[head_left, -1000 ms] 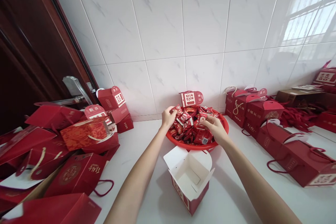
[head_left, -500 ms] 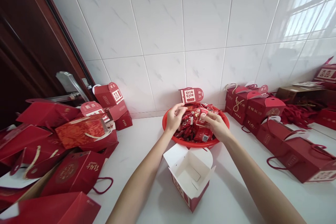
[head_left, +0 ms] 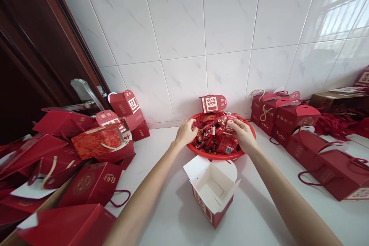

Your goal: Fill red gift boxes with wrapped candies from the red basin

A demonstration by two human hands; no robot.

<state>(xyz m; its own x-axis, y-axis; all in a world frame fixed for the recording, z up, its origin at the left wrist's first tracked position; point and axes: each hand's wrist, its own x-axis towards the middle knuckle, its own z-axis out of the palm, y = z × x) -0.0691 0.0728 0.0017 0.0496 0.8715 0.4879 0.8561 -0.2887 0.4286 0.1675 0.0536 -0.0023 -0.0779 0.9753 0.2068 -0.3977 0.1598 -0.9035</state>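
A round red plastic basket (head_left: 220, 157) stands against the wall, filled with small shiny red candy packets (head_left: 226, 146). My right hand (head_left: 244, 135) is over its right side, thumb and fingers pinching a red candy packet (head_left: 230, 122) with a pale round print. At the left rim, my left hand (head_left: 186, 133) has its thumb and bent fingers apart, near the packets, with nothing visible in it. In front of the basket sits an open red gift box (head_left: 213, 192), flaps up, its white inside showing no contents.
Red gift boxes (head_left: 95, 184) are heaped on the left beside a dark door with a metal handle (head_left: 86, 94). More closed boxes (head_left: 325, 165) with cord handles line the right. One small box (head_left: 213, 103) stands behind the basket, against the tiled wall (head_left: 184, 77).
My left hand has drawn back from over the packets to the basket's left rim. My right hand still pinches a packet, now lower over the pile. The view has shifted slightly.
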